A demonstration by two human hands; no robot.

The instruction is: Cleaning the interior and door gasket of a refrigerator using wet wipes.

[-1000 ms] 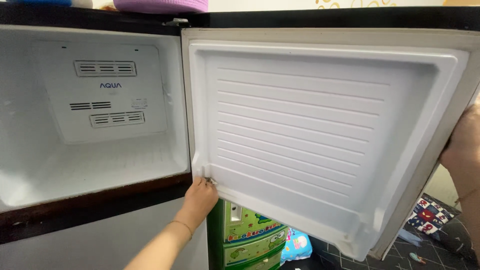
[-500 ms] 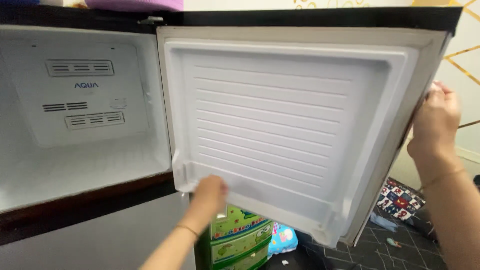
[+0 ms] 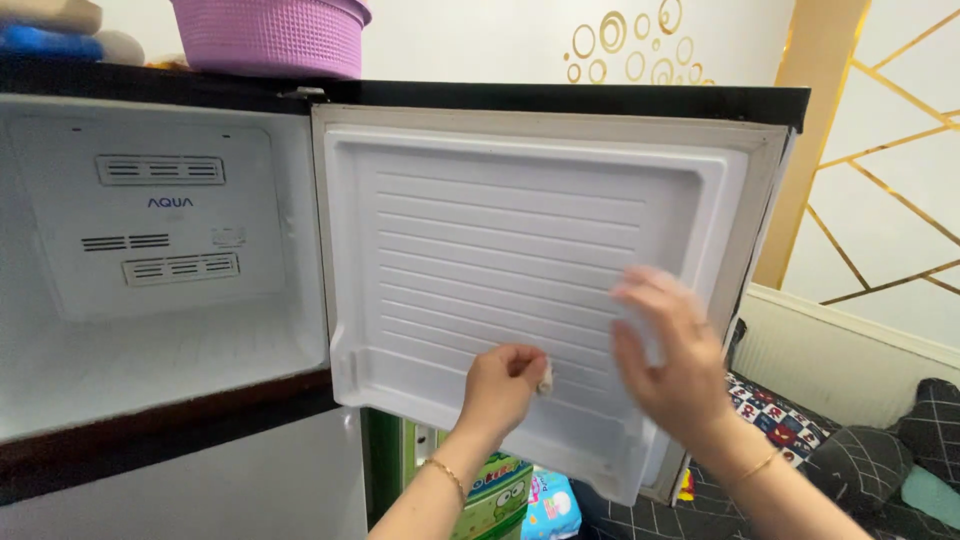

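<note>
Standing open beside the empty white freezer compartment [image 3: 150, 300], the ribbed white plastic inner face of the freezer door [image 3: 520, 260] looks mid-wipe. The left hand [image 3: 503, 385] is fisted around a small pale wad [image 3: 545, 378] pressed low on it; the right hand [image 3: 668, 350] hovers spread, blurred, holding nothing. Next, I'd guess, firm strokes along the lower ledge.

The left hand [image 3: 503, 385] rises from about 6 o'clock, forearm angled up toward 1 o'clock, fingers curled into a loose fist, a thin bracelet at the wrist. The right hand [image 3: 668, 350] comes in from 4 o'clock, open, fingers spread and motion-blurred, also braceleted.
</note>
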